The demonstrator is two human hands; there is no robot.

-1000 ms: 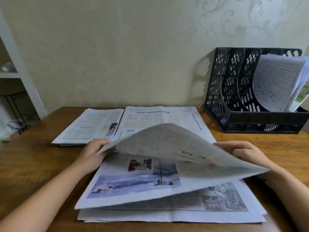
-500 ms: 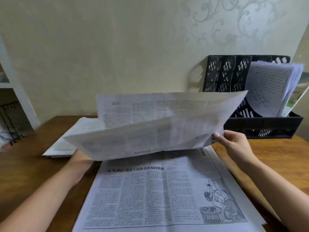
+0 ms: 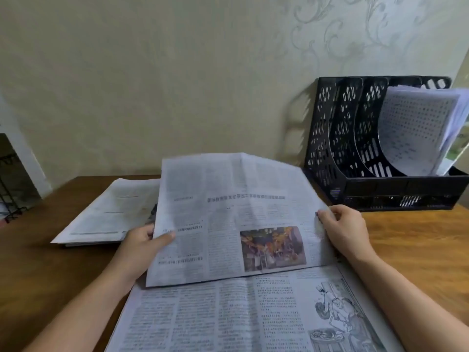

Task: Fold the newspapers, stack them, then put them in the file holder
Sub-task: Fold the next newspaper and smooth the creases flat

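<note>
L hand (image 3: pixel 146 241) – thumb over top, fingers under, grip clamped on left edge of newspaper sheet (image 3: pixel 228 219). R hand (image 3: pixel 342 229) pinches right edge, fingers curled. Sheet raised, tilted, above open newspaper (image 3: pixel 228 313) on worktop (image 3: pixel 406 250). Folded stack (image 3: pixel 109 214) far left – file holder (image 3: pixel 355 153) far right.

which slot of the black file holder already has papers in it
The rightmost slot of the file holder: white printed sheets lean in it, while the slots to its left show only bare perforated dividers.
</note>
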